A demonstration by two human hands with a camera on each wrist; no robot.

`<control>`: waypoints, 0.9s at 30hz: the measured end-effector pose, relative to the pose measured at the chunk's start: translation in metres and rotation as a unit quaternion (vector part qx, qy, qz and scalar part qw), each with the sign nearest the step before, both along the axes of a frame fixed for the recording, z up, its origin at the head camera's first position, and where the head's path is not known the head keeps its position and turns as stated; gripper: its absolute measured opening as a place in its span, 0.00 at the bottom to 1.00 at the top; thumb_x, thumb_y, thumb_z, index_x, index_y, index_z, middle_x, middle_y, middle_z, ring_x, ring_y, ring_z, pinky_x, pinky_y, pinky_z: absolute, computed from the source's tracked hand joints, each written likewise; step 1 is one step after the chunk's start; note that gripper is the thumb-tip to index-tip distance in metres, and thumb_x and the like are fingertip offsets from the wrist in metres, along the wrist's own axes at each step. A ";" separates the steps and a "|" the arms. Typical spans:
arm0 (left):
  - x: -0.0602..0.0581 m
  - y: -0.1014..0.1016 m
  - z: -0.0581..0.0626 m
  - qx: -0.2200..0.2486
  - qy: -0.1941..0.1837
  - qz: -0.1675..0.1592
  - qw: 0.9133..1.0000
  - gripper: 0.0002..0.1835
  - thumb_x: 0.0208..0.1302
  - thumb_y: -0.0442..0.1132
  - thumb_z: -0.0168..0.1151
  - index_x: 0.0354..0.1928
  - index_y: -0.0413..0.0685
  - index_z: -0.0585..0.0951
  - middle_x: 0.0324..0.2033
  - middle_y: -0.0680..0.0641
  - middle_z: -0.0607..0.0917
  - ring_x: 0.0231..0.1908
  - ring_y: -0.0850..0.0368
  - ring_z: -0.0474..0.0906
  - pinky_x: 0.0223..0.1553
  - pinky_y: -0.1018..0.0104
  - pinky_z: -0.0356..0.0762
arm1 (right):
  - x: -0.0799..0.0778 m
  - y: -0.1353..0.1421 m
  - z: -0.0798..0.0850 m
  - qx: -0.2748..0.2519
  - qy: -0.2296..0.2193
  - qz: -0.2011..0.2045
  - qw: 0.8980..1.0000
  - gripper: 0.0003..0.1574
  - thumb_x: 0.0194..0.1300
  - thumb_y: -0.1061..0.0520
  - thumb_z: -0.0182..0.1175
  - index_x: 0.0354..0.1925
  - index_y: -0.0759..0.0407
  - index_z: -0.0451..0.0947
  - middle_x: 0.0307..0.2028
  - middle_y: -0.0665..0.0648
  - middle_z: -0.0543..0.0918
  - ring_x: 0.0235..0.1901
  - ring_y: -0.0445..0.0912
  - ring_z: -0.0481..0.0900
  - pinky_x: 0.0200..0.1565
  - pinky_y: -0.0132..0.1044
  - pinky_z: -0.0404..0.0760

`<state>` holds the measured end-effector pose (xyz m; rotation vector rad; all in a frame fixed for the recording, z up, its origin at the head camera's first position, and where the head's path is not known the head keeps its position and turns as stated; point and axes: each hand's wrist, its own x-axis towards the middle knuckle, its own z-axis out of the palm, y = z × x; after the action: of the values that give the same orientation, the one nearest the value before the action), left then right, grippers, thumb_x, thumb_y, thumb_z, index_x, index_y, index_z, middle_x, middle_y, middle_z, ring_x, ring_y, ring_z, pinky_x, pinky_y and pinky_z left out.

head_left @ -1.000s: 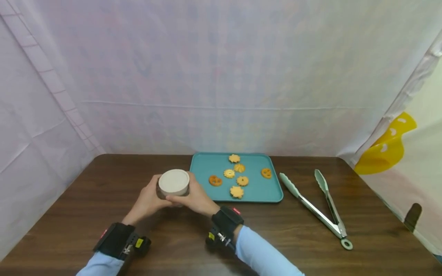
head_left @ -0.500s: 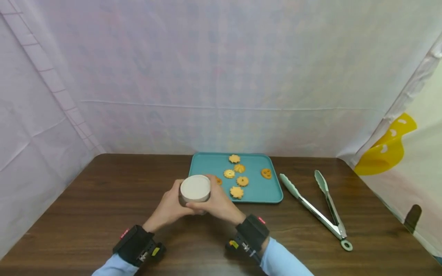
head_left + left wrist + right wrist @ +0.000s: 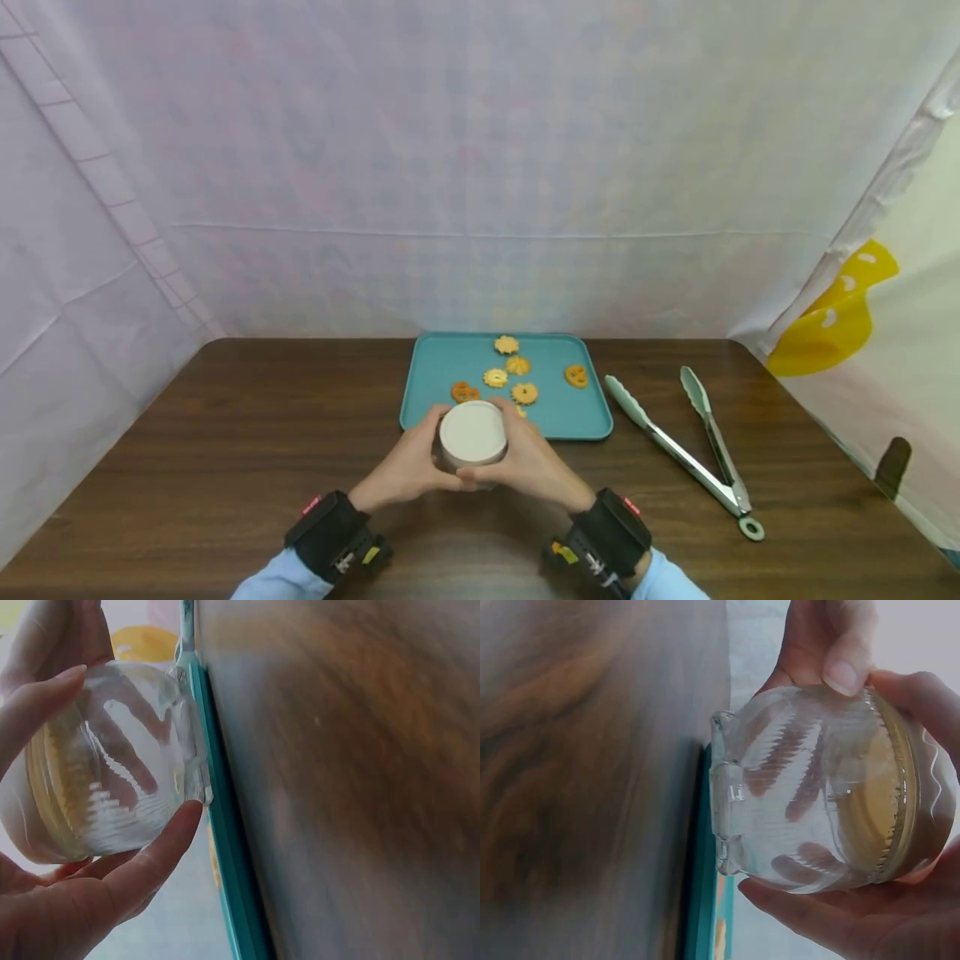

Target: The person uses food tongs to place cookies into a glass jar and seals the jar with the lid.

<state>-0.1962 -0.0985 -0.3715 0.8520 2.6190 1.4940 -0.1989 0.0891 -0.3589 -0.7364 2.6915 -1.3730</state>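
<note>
A clear glass jar (image 3: 127,761) with a pale, flat lid (image 3: 472,432) is held upright between both hands at the front edge of the teal tray (image 3: 427,354). My left hand (image 3: 411,462) grips its left side, and its fingers curl round the glass in the left wrist view. From the other side my right hand (image 3: 536,458) holds it, with the thumbs meeting at the near side. In the right wrist view the jar's (image 3: 802,787) ribbed wall shows fingers through it, and no contents are visible inside.
Several cookies (image 3: 524,393) and two pretzel-shaped ones, including a pretzel (image 3: 576,376) at the right, lie on the tray. Spread tongs (image 3: 690,454) rest on the brown table (image 3: 247,433) right of it. A yellow cut-out piece (image 3: 825,333) stands by the right-hand cloth.
Both hands have carried the jar rightward and nearer, from left of the tray to its front edge. The jar now overlaps the front cookie; the tongs stay put.
</note>
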 end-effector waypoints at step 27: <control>-0.012 0.040 -0.009 -0.050 -0.043 -0.122 0.990 0.49 0.34 0.44 0.76 0.60 0.46 0.59 0.56 0.48 0.69 0.55 0.53 0.66 0.57 0.59 0.65 | 0.006 0.057 -0.014 0.014 0.003 0.088 0.996 0.56 0.43 0.44 0.70 0.62 0.63 0.52 0.53 0.57 0.69 0.50 0.49 0.70 0.47 0.43 0.74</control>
<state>-0.2083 -0.0583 -0.3800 1.0291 2.4029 1.2954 -0.1925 0.1462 -0.3726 -0.9497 2.5714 -1.2907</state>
